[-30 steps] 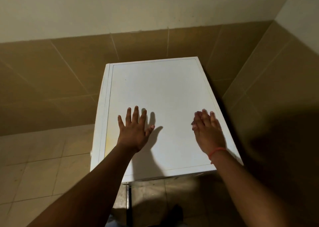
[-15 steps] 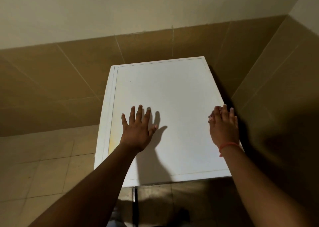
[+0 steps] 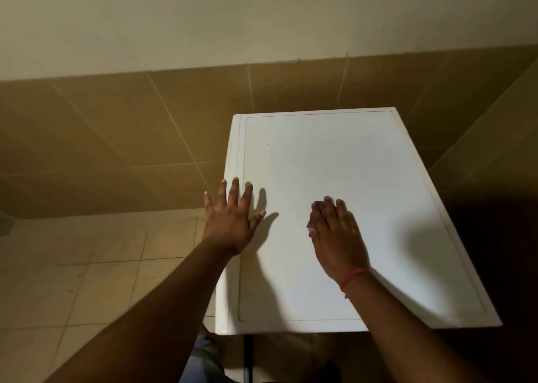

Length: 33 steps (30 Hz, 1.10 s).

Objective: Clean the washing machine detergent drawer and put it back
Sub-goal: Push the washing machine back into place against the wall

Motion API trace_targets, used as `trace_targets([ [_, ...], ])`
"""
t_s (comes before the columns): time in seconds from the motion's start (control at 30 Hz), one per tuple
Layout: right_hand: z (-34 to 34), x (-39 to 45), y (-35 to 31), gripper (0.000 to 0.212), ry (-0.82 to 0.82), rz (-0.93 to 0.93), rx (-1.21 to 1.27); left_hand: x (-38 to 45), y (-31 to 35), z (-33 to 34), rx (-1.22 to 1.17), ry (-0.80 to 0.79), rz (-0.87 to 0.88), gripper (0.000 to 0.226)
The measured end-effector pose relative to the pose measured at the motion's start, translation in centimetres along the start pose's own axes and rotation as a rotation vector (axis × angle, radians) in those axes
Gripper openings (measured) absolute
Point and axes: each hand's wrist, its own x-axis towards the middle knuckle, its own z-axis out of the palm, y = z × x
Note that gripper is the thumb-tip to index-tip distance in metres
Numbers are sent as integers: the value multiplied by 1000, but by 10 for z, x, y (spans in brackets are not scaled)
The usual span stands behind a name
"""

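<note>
Hovering empty over the unmarked white machine top (image 3: 334, 161): both hands spread.

Up top, a plain cream wall (image 3: 262, 12) runs across, and below it a band of big tan tiles (image 3: 116, 126) with thin pale grout lines. On the right, a second tiled wall (image 3: 495, 114) meets it in a corner that sinks into deep shadow. Down left, a floor (image 3: 72, 266) of lighter beige tiles, dim and yellowish under warm light.
</note>
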Motion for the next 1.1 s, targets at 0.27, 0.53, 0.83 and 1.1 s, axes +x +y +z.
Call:
trace_targets([
  [0.27, -1, 21, -101, 56, -55, -188, 46, -2, -63, 2, -13, -18, -66, 75],
  [0.53, 0, 53, -148, 54, -68, -235, 39, -7, -96, 11, -36, -25, -136, 76],
  [0.83, 6, 70, -131, 54, -45, -167, 8, -4, -94, 14, -66, -51, -129, 78],
  [1.1, 7, 55, -53, 56, -45, -42, -25, 8, -61, 8, -54, -46, -47, 80],
])
